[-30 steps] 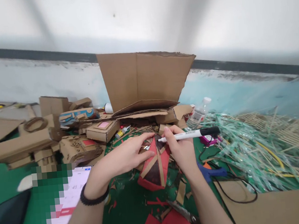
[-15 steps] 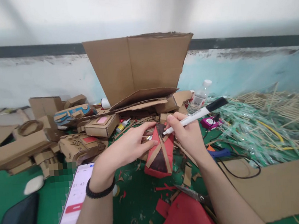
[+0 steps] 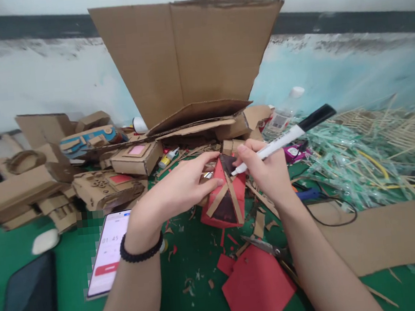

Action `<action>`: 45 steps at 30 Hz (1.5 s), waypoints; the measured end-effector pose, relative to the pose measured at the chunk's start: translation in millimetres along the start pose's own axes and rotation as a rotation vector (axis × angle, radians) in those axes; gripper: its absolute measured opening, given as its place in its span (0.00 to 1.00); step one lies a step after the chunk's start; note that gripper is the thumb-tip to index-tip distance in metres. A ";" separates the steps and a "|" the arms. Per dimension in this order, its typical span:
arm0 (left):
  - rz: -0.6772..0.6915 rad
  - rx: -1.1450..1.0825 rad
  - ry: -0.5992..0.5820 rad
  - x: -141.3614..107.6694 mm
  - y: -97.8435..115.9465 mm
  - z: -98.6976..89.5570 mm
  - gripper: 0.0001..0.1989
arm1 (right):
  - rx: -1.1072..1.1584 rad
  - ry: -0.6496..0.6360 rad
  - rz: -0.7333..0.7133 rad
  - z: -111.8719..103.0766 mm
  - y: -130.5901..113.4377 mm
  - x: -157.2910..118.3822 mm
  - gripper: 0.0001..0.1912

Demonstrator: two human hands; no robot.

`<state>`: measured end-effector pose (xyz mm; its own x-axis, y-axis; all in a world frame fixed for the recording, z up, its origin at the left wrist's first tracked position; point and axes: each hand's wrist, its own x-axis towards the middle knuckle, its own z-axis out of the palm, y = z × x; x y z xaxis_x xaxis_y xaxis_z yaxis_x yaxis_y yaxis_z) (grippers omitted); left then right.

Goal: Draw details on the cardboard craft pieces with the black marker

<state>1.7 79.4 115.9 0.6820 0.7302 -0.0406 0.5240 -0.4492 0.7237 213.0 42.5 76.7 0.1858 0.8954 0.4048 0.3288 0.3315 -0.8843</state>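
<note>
A small red box-like model (image 3: 215, 209) with brown cardboard strips and dark panels sits in front of me on the green table. My left hand (image 3: 184, 182) grips it from the left, thumb and fingers on its upper edge. In my right hand (image 3: 265, 169) is a white marker (image 3: 279, 142) with a black end, pinched and slanted up to the right. The marker's pale tip rests at a dark panel near the top of the model; whether it touches is hard to tell. Below lie scissors (image 3: 263, 244) and red paper (image 3: 259, 287).
A tall folded cardboard sheet (image 3: 197, 53) stands at the back. Cardboard models (image 3: 104, 190) crowd the left, beside a phone (image 3: 108, 248) showing a timer. At right are a plastic bottle (image 3: 280, 114), a heap of sticks in plastic (image 3: 358, 155) and flat cardboard (image 3: 391, 235).
The view has tilted downward, so the back cardboard sits higher. The marker tip has shifted slightly across the dark panel, and both hands keep their hold.
</note>
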 end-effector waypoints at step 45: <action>0.043 -0.020 -0.014 2.2 -9.2 -1.4 0.32 | 0.031 -0.083 0.005 -4.1 -12.6 -0.8 0.20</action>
<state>-2.3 85.8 110.1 0.7106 0.7033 -0.0186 0.4841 -0.4697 0.7383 212.4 36.4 88.5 0.1091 0.9183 0.3806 0.2994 0.3348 -0.8935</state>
